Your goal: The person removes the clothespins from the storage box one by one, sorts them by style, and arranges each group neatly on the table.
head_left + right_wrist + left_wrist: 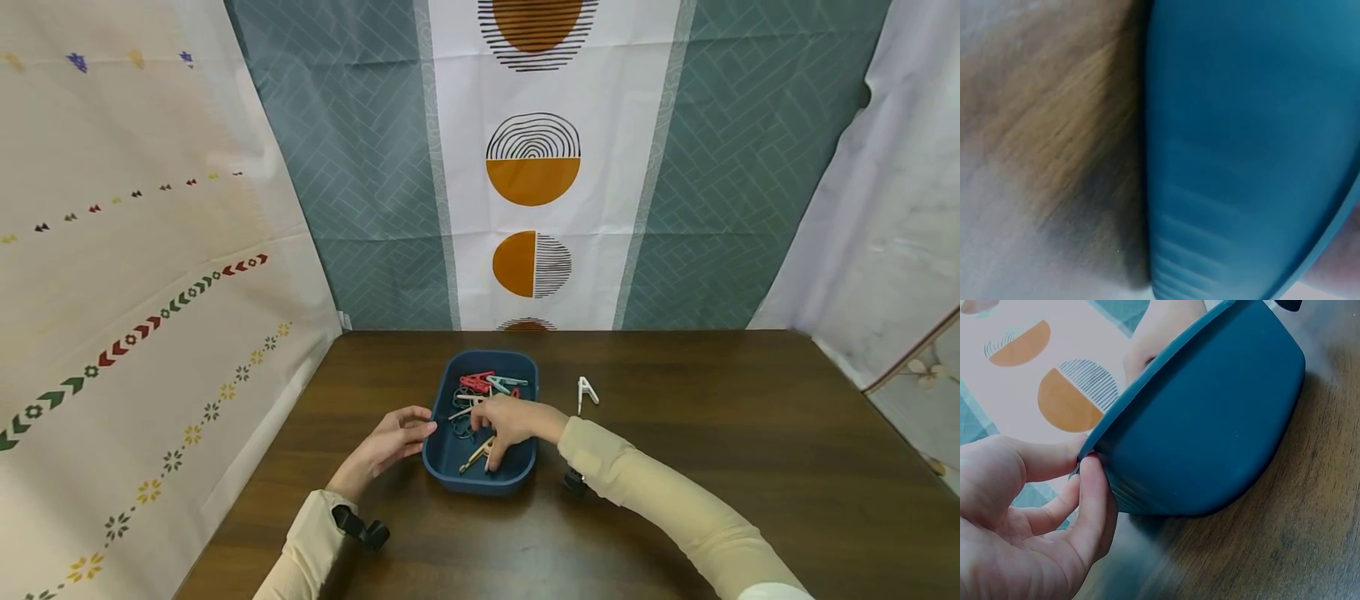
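Note:
A dark blue plastic bin stands on the table, with clips and clothespins inside. My left hand is at its left side; in the left wrist view, thumb and fingers pinch the rim of the bin. My right hand reaches down into the bin, thumb and fingers spread apart among the clips. Beside its thumb lies a wooden clothespin. Red clips and a pale blue clip lie toward the far end. The right wrist view shows mostly the bin's outer wall, so the fingertips are hidden there.
A white clip stands apart on the brown wooden table, right of the bin. Patterned cloths hang behind the table and along its left side. Black wrist cameras are strapped to the wrists.

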Available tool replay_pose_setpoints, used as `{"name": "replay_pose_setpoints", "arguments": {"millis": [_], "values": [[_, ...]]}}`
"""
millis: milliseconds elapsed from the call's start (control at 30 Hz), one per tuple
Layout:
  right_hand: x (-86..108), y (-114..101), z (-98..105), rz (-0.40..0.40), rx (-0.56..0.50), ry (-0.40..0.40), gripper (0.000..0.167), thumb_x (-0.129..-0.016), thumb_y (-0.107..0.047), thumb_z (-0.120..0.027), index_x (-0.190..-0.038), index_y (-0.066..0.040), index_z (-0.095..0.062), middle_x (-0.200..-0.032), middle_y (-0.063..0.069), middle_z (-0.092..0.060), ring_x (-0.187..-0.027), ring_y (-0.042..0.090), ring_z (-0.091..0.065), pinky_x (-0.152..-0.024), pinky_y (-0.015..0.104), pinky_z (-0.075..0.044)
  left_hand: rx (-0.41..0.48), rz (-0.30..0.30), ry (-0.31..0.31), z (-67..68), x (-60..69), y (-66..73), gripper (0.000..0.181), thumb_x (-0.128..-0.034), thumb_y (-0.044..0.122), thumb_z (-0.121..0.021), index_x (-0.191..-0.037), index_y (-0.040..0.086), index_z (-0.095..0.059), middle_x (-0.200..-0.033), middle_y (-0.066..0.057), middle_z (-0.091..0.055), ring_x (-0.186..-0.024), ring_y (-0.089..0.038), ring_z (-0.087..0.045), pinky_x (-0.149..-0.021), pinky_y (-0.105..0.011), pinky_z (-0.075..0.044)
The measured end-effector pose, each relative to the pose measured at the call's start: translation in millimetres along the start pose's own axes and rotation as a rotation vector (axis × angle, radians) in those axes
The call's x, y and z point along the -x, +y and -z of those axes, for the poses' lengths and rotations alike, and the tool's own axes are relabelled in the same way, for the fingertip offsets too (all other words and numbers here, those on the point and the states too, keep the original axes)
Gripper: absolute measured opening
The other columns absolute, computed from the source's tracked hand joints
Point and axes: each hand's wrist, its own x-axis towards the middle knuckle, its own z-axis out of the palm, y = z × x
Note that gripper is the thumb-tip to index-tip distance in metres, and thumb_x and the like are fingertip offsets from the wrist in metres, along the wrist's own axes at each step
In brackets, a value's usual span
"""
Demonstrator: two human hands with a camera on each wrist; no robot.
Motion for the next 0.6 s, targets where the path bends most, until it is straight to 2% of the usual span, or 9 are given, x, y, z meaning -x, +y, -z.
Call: {"name": "replay_pose_setpoints", "arguments": {"millis": [133, 333, 467, 600], "values": [[3.4, -9, -4, -0.031, 0.031, 0.024, 0.058, -0.063, -0.037, -0.091, -0.104, -0.008, -0.062, -0.102, 0.007, -0.064, -0.085, 0.013, -0.054, -0.074, 0.024, -0.048, -0.008, 0.002, 0.003, -0.3, 0.4, -1.4, 0.046, -0.0939, 0.02, -0.064, -0.127, -0.005, -0.043, -0.095, -0.001, -0.062, -0.079, -0.009, -0.059, -0.072, -0.02, -0.054], [3.2, -17, -16, -0.068, 0.098, 0.067, 0.055, -0.065, -0.041, -0.089, -0.097, -0.007, -0.061, -0.084, 0.003, -0.06, -0.068, 0.008, -0.045, -0.061, 0.02, -0.04, 0.0, -0.006, -0.003, -0.9, 0.5, -1.8, 0.044, -0.0946, 0.019, -0.063, -0.126, -0.005, -0.043, -0.092, 0.001, -0.062, -0.078, -0.007, -0.059, -0.072, -0.02, -0.053], [1.0, -15, -22, -0.041, 0.102, 0.095, 0.052, -0.066, -0.038, -0.089, -0.098, -0.007, -0.061, -0.083, 0.001, -0.058, -0.069, 0.008, -0.045, -0.06, 0.02, -0.041, 0.008, -0.012, -0.005, -1.2, -0.1, -1.8, 0.042, -0.0952, 0.018, -0.062, -0.126, -0.005, -0.043, -0.092, 0.002, -0.061, -0.078, -0.007, -0.059, -0.072, -0.02, -0.054], [0.9, -9, -21, 0.007, 0.012, 0.11, 0.053, -0.071, -0.03, -0.087, -0.11, -0.008, -0.059, -0.095, 0.004, -0.062, -0.08, 0.009, -0.05, -0.069, 0.02, -0.046, 0.02, -0.002, -0.005, -1.1, -0.5, -2.0, 0.045, -0.0954, 0.018, -0.062, -0.127, -0.006, -0.042, -0.095, 0.0, -0.059, -0.078, -0.008, -0.059, -0.072, -0.02, -0.054]]}}
